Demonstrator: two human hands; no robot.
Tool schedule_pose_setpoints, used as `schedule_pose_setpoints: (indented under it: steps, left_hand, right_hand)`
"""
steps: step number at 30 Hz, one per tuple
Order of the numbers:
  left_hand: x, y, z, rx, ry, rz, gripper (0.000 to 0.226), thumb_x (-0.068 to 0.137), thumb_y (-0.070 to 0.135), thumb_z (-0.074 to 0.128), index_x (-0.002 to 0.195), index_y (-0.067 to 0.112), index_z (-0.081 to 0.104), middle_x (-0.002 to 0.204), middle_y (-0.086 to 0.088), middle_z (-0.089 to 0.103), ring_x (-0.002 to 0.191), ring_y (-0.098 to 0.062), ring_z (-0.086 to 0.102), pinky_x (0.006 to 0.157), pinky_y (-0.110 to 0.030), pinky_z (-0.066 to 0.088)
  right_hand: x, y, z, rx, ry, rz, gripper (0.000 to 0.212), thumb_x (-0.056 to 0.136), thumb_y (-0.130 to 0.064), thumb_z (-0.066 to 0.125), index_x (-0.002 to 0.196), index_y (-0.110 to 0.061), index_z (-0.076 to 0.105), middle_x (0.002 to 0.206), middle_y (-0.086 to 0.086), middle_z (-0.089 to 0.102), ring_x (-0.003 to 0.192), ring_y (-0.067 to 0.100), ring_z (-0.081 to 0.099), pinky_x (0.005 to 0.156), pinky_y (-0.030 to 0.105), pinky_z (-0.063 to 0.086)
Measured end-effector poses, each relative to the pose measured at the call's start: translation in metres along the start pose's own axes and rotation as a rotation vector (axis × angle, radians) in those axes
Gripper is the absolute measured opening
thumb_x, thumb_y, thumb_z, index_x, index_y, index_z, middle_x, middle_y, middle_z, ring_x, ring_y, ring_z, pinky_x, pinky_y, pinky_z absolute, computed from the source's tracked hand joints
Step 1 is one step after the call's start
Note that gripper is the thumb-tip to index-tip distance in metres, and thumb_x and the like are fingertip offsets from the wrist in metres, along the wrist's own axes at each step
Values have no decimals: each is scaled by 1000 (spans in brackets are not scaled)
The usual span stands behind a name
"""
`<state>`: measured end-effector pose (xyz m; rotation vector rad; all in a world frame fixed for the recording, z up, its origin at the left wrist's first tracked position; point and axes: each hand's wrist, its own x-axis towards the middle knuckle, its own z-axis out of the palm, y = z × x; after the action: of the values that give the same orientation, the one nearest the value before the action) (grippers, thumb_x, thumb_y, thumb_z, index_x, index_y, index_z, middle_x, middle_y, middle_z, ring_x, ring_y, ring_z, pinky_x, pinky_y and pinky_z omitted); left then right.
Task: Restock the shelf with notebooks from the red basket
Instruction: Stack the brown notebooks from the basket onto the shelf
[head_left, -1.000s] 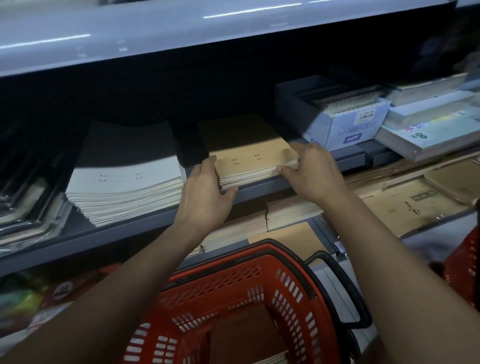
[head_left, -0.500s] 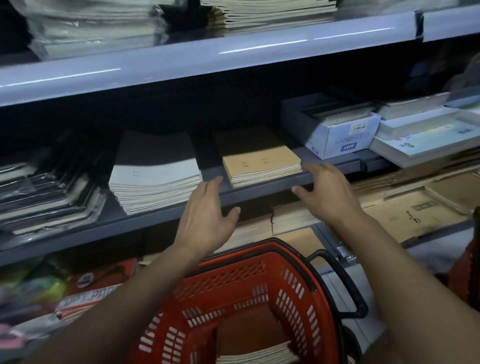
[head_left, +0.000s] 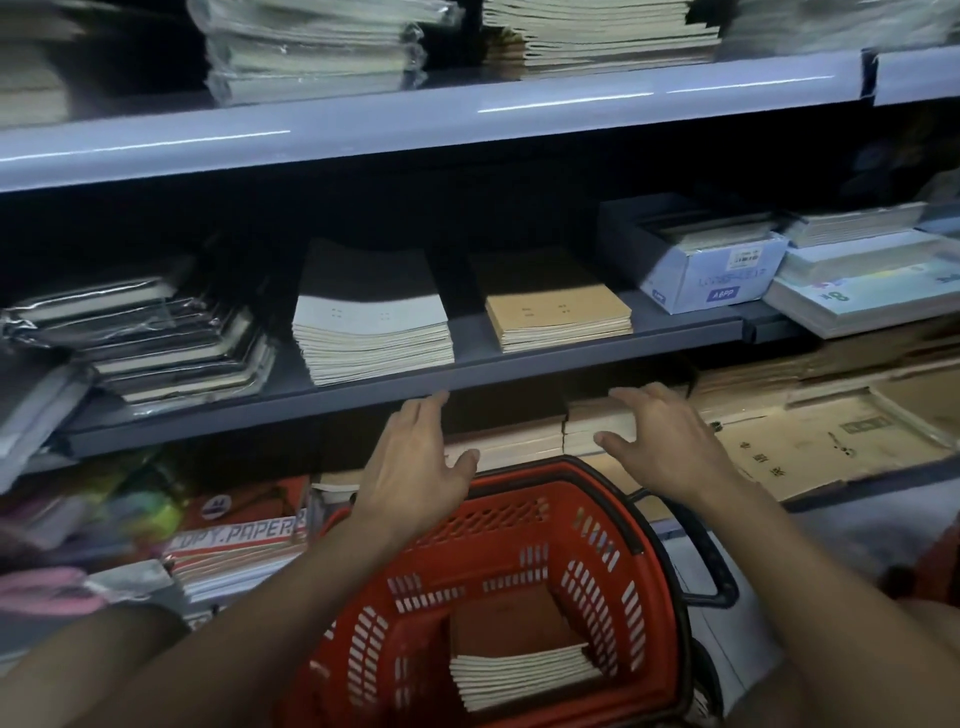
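Both hands (head_left: 415, 467) (head_left: 670, 441) empty — notebooks (head_left: 524, 675) below in red basket (head_left: 498, 519)

A blue-and-white carton (head_left: 711, 270) marked "A&PP" stands open at two o'clock, thin pads stacked inside it; just right of it, at three o'clock, lies a pale wrapped ream (head_left: 872, 296) printed with a green "8", a smaller stack of pads (head_left: 852, 223) above it; dark film-wrapped books (head_left: 156, 338) slump in a leaning pile at nine o'clock; lower, at eight o'clock, a red-and-white pack (head_left: 239, 540) reads "COPY PAPER", blurred pink and green packets (head_left: 104, 514) beside it; flat brown envelopes (head_left: 831, 447) spread at four o'clock; wrapped paper bundles (head_left: 311, 47) sit at eleven o'clock.
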<state>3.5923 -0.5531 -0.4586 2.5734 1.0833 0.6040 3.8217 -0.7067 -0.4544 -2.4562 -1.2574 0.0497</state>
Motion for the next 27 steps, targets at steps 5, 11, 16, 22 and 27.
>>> schedule_pose_setpoints:
  steps: [5, 11, 16, 22, 27]
  left_hand:
    - [-19, -21, 19, 13, -64, -44, 77, 88, 47, 66, 153, 17, 36, 142, -3, 51, 133, -22, 46, 112, -37, 41]
    - [-35, -47, 50, -14, -146, -100, 72, 86, 44, 70, 147, 17, 42, 140, -3, 53, 133, -22, 47, 112, -37, 42]
    - [-42, -71, 79, -20, -263, -184, 70, 83, 45, 68, 142, 15, 45, 133, -9, 60, 127, -29, 54, 107, -39, 45]
    - [-54, -101, 113, -45, -453, -396, 50, 82, 43, 63, 124, 16, 61, 120, -9, 69, 118, -31, 62, 99, -34, 51]
    - [-68, -116, 140, -128, -672, -634, 37, 82, 31, 62, 111, 10, 72, 116, -12, 73, 109, -30, 68, 89, -31, 56]
  right_hand:
    - [-6, -3, 16, -39, -85, -40, 64, 92, -47, 72, 146, -18, 55, 143, 10, 57, 134, 27, 51, 108, 40, 46]
    - [-7, -5, 45, -79, -206, -36, 63, 91, -48, 72, 145, -19, 56, 137, 11, 58, 128, 29, 54, 105, 41, 49]
    - [-9, -6, 79, -198, -359, -89, 51, 90, -49, 66, 135, -26, 59, 120, 8, 63, 115, 27, 60, 95, 41, 54]
    - [-9, -9, 132, -317, -612, -98, 46, 96, -47, 60, 134, -20, 60, 124, 12, 67, 114, 33, 65, 88, 39, 56]
    - [-17, -6, 173, -400, -765, -38, 36, 97, -36, 55, 122, -14, 68, 125, 21, 67, 115, 39, 66, 91, 40, 56]
